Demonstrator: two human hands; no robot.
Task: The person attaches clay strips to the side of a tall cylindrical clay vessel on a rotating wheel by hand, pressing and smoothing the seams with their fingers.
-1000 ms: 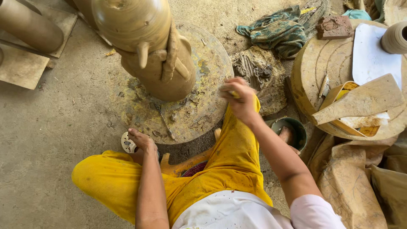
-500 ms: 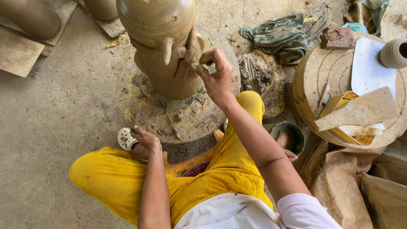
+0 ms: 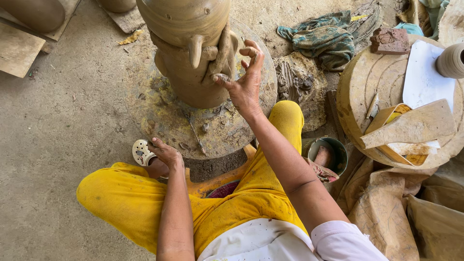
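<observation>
A tall brown clay vessel [image 3: 188, 43] with raised coils and a horn-like knob stands on a round, clay-smeared turntable [image 3: 159, 121]. My right hand [image 3: 244, 79] is raised against the vessel's right side, thumb and forefinger pinching a small bit of wet clay at one of the coils, the other fingers spread. Down low, my left hand [image 3: 164, 153] rests with curled fingers at the turntable's near edge, beside my white perforated shoe [image 3: 142, 152]. I sit with yellow trousers [image 3: 193, 203], knees apart around the turntable.
A second round board [image 3: 367, 82] at right carries white paper, cardboard pieces, tools and a small clay pot [image 3: 452, 60]. A green rag [image 3: 326, 38], a brick-red block [image 3: 390, 41], a small bucket [image 3: 328, 154] and brown sacking [image 3: 411, 212] lie nearby. Wooden boards [image 3: 19, 48] lie at top left.
My right hand rose from my right knee to the vessel's side and now pinches clay against a coil. The left hand stayed near the shoe. The camera view moved closer.
</observation>
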